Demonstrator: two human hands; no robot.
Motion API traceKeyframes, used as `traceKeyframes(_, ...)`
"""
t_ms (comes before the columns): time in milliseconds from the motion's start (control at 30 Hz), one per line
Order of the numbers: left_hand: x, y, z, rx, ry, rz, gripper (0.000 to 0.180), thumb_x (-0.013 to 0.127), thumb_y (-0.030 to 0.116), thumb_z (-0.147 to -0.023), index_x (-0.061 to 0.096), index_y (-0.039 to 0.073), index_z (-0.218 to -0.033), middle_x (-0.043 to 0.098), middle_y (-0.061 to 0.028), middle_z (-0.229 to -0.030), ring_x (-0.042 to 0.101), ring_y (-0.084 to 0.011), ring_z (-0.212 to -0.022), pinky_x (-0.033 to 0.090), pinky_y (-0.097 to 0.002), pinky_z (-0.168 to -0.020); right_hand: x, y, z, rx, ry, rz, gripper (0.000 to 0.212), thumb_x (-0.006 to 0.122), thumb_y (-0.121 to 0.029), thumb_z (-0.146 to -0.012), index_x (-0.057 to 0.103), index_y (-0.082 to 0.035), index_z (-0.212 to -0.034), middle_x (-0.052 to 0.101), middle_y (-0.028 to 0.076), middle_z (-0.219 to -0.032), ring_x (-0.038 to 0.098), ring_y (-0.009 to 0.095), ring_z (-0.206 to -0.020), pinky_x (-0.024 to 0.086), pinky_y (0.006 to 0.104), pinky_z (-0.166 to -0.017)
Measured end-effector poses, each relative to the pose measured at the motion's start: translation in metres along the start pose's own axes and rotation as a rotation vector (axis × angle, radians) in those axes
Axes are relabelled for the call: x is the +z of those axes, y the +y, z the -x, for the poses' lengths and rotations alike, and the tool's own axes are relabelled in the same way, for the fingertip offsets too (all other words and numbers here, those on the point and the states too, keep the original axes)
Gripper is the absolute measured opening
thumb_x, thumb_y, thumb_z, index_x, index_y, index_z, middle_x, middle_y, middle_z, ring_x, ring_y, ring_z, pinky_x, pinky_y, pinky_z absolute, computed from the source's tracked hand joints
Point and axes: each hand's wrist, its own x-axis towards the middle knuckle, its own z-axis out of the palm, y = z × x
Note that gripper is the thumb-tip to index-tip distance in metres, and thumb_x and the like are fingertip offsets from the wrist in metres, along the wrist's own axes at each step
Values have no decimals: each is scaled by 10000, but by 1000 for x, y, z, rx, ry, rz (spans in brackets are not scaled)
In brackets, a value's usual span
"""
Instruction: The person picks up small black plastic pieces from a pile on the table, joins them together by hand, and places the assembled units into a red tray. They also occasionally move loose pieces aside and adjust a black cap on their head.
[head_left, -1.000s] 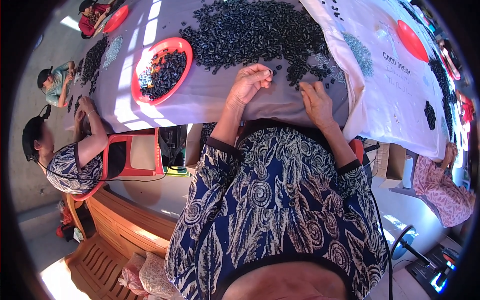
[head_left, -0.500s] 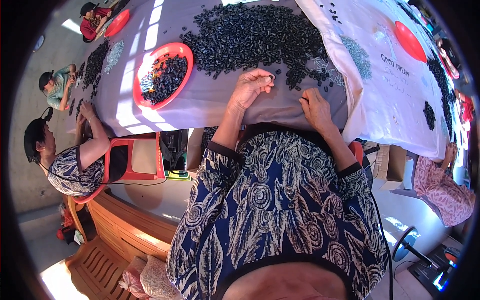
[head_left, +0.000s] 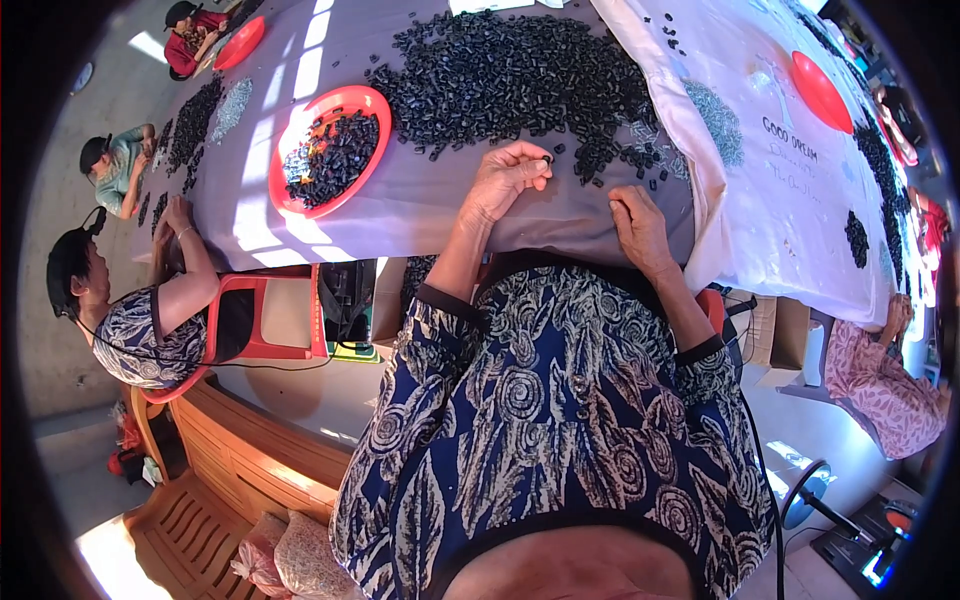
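My left hand (head_left: 508, 183) is raised over the cloth at the front of the table. Its thumb and forefinger pinch a small black piece (head_left: 548, 159). To its right, my right hand (head_left: 640, 225) is closed with fingertips pressed together; whatever they hold, if anything, is too small to make out. Just beyond both hands spreads a big heap of small black pieces (head_left: 500, 75). Small clear pieces (head_left: 648, 133) lie at the heap's right end, beyond my right hand. A red plastic basin (head_left: 384, 135) partly filled with black pieces (head_left: 345, 155) stands left of my left hand.
Grey-mauve cloth (head_left: 420, 225) covers my part of the table, with a pale printed cloth (head_left: 770, 210) to the right. Another red basin (head_left: 822, 92) lies there beside clear pieces (head_left: 715, 120). Co-workers sit along the left; the nearest (head_left: 150, 310) uses a red chair (head_left: 262, 330).
My right hand has drawn slightly right and toward me, away from my left hand. The left hand has barely shifted and still pinches the black piece.
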Motion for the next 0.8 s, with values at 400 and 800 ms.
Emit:
traceKeyframes(400, 28, -16, 6, -58, -11, -128, 111, 621, 18, -808, 608, -5, -916, 632, -77, -788, 588, -107, -644, 499, -215, -622, -7, -1, -5, 454, -74, -540, 89, 517, -32, -867, 556, -25, -947, 581, 12, -797, 536, 49, -618, 441, 186, -544)
traceKeyframes(800, 54, -19, 14, -103, -116, -313, 106, 652, 36, -787, 622, 4, -883, 629, -50, -769, 582, -89, -658, 491, -210, -628, -15, -24, -5, 419, -116, -697, 90, 538, -17, -845, 562, -3, -930, 570, 22, -753, 545, 54, -602, 447, 183, -527)
